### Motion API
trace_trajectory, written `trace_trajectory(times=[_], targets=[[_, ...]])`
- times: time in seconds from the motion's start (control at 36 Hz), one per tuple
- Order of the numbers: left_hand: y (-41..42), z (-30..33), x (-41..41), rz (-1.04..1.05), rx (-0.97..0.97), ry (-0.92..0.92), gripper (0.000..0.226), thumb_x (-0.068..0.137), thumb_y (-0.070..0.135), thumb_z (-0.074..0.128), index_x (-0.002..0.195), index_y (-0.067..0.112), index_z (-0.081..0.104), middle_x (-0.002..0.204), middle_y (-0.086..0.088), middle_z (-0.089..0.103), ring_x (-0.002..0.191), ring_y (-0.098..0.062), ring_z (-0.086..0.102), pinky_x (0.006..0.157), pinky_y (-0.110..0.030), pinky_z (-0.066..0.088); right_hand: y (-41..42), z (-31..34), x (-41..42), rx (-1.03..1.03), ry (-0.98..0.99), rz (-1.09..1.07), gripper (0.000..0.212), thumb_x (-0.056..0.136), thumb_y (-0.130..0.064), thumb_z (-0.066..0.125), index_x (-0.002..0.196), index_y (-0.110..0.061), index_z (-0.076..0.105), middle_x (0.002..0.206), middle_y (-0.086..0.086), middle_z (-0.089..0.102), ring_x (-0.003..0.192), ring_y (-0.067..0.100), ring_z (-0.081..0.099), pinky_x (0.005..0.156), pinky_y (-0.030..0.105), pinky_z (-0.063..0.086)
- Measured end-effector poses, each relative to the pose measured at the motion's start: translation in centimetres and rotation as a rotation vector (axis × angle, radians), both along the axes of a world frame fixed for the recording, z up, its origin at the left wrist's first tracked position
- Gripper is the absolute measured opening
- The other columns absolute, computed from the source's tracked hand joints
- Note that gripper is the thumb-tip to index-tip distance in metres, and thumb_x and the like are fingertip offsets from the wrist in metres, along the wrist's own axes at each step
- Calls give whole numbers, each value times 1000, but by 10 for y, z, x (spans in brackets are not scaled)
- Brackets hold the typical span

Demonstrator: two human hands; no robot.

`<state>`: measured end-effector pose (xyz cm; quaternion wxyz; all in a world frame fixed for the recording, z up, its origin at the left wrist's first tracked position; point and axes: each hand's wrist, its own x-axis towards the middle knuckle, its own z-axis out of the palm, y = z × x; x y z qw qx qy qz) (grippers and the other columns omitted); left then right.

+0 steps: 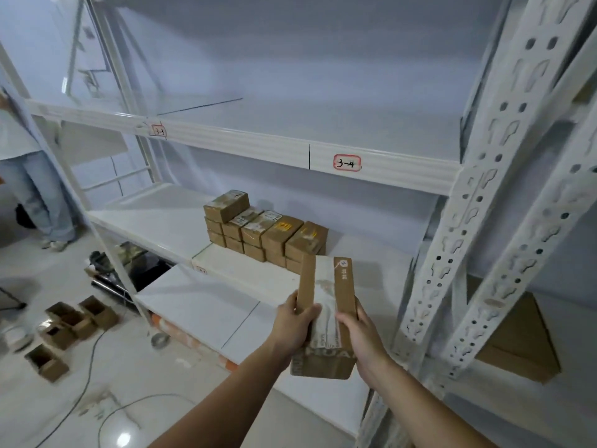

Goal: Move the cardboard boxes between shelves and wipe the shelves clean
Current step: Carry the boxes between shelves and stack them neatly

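**Both hands hold a box before white shelving**

A white metal shelving unit [381,169] fills the view. On its middle shelf sits a stack of small brown cardboard boxes [265,232]. In front, a taped brown cardboard box [326,315] is held above the lower shelf, the left hand [295,324] and right hand [361,339] each with a grip curled round one side.

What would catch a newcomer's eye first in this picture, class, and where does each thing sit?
First, the taped cardboard box in the lower middle, gripped by the left hand and right hand in front of the white shelves. Next, the stacked boxes on the middle shelf behind it, under the red-bordered label reading 3-4. Last, the open boxes scattered on the floor at lower left.
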<state>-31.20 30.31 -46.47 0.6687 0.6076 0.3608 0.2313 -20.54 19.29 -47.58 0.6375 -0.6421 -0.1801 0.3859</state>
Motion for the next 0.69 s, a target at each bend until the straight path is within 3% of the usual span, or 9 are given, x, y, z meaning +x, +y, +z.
trace_trajectory(times=[0.08,0.17,0.31,0.36,0.42,0.47,0.56,0.61,0.69], targets=[[20,-4,23,-45,21,18,38,98,16,67,135,10,58,114,-6,75,97,-21,76,88,-43,62,14,-4,16,-18,3,-72,35,102,-21,55,125,-47,60,111,-10,76,99,15,74,84,40,60],[39,-12,43,-99,27,35,31,99,16,66,129,13,60,113,-6,76,96,-20,76,87,-41,62,29,-12,30,-50,18,-133,33,101,-22,57,121,-48,61,107,-10,77,96,17,75,86,45,61],[69,-30,68,-149,46,73,32,98,19,68,128,10,63,109,-3,77,97,-19,75,88,-41,61,54,-23,44,-122,11,-215,34,100,-24,59,130,-41,59,110,-8,76,99,17,73,83,38,58],[81,-39,76,-180,67,97,32,98,21,68,127,9,63,110,-1,76,97,-16,74,84,-31,61,64,-25,45,-138,20,-234,35,102,-27,59,132,-44,56,116,-10,72,103,15,70,81,35,57],[92,-45,83,-203,117,115,22,98,22,67,119,16,61,106,4,73,93,-8,71,70,-13,55,73,-28,46,-142,16,-264,35,102,-29,59,132,-46,53,117,-14,69,103,10,67,74,28,53],[102,-48,90,-215,126,102,18,99,21,66,114,22,59,102,9,71,90,-2,67,63,-9,51,82,-30,48,-141,-6,-293,33,101,-32,60,129,-50,53,116,-16,68,102,8,66,75,28,53],[118,-52,101,-255,93,85,22,99,22,66,120,21,59,107,6,72,96,-10,70,72,-20,58,96,-33,54,-163,-32,-300,33,95,-47,64,125,-54,55,118,-17,71,107,10,68,92,40,56],[128,-55,110,-272,68,80,22,99,24,66,119,26,57,110,5,71,101,-13,69,79,-27,59,103,-39,63,-171,-50,-308,48,81,-63,67,127,-57,55,120,-18,71,111,13,68,100,49,54],[140,-58,122,-288,85,104,29,98,31,67,124,26,56,114,6,69,106,-14,67,90,-36,59,114,-39,71,-195,-99,-316,45,91,-58,63,134,-53,52,123,-18,68,113,12,66,102,47,52]])
